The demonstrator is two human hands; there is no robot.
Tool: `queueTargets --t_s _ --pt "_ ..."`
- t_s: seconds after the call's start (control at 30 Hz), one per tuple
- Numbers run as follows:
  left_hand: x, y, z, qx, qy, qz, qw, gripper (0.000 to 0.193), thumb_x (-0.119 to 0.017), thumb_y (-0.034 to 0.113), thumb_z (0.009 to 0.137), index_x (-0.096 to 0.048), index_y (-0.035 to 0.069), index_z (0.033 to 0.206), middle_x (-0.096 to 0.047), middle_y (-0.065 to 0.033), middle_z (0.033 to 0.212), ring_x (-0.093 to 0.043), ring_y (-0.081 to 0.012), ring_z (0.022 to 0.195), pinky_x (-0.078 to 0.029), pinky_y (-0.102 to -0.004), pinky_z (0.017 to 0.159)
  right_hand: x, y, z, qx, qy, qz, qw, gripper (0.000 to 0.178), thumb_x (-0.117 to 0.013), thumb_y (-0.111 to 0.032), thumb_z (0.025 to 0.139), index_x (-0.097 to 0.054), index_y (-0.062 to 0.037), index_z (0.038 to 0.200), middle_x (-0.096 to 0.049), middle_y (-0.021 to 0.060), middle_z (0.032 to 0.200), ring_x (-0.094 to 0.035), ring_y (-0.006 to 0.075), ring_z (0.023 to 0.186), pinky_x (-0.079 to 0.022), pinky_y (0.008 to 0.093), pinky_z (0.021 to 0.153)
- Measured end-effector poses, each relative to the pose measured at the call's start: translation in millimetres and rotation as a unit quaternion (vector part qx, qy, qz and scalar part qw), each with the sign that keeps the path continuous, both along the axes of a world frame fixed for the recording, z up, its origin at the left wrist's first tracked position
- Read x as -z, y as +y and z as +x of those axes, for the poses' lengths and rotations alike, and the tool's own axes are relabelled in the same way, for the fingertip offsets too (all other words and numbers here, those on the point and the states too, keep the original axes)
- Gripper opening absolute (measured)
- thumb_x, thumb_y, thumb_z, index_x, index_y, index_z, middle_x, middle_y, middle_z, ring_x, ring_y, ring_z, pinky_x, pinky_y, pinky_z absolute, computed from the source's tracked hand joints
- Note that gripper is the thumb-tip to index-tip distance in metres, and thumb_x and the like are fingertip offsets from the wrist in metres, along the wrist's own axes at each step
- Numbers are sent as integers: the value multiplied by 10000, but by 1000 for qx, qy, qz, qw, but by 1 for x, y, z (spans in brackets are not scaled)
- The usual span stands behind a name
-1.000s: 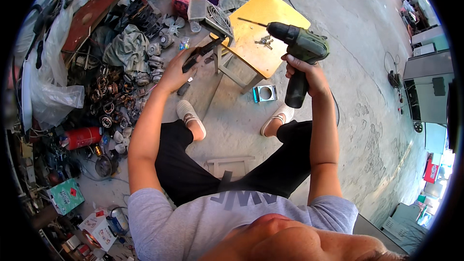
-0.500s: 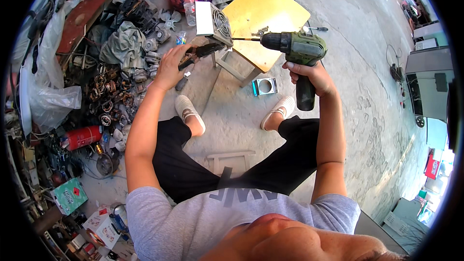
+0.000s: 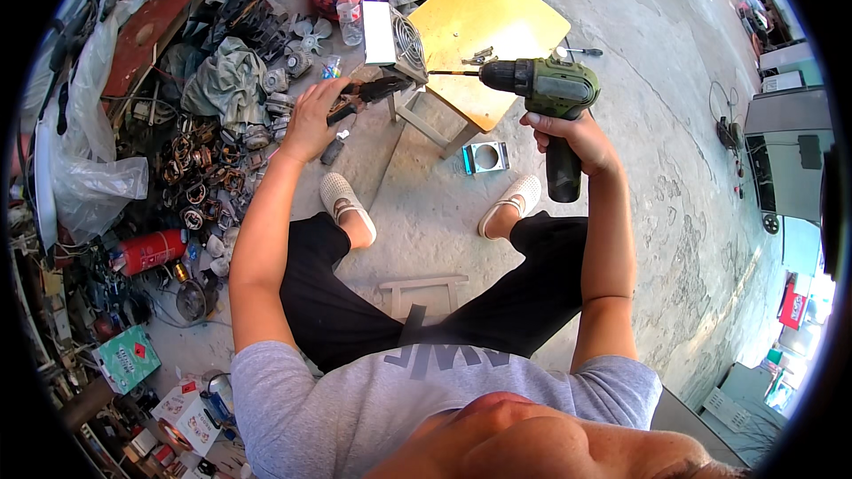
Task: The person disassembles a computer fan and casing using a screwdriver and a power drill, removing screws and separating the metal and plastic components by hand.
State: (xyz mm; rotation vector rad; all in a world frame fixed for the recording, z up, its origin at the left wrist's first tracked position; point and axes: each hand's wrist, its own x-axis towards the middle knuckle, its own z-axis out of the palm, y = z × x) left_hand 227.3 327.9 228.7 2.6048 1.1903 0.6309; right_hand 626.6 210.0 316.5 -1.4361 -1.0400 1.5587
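Observation:
My right hand (image 3: pixel 579 140) is wrapped round the grip of a green and black cordless drill (image 3: pixel 561 89). Its long thin bit points left, the tip close to the lower edge of a white box-shaped unit with a round wire fan grille (image 3: pixel 408 40). Whether the tip touches cannot be told. My left hand (image 3: pixel 311 120) holds dark-jawed pliers (image 3: pixel 377 89), their jaws at the unit's near lower corner; what lies between the jaws is too small to make out. The unit is at the left edge of a small yellow-topped table (image 3: pixel 488 13).
Several small metal pieces (image 3: pixel 479 57) lie on the table. A square frame with a round hole (image 3: pixel 486 158) is on the floor by my feet. Motor parts and scrap (image 3: pixel 200 155) heap up at left, near a red cylinder (image 3: pixel 151 253). A plastic bottle (image 3: pixel 349 18) stands behind the unit.
The fan unit has tilted or shifted very slightly to the right. Both hands keep almost the same place, with the pliers and drill still held.

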Motion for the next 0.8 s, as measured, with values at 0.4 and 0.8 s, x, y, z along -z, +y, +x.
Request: queueTargets --t_s 0.4,0.8 --pt "-1 2 0 6 11 14 1000 663 -708 -16 690 -508 131 1305 -584 -98 1247 -539 -322 1156 -412 -422 946 5 1 11 -29 51 -29 998 300 -741 -140 828 -610 5 1055 -641 55 873 -535 95 619 -495 275 558" --pt "4 7 1 27 14 -8 999 720 -609 -141 646 -506 102 1315 -571 -124 1261 -514 -347 1176 -394 -431 974 22 4 27 -31 66 -106 992 262 -753 -136 826 -587 -30 998 -589 34 812 -545 106 615 -509 277 541"
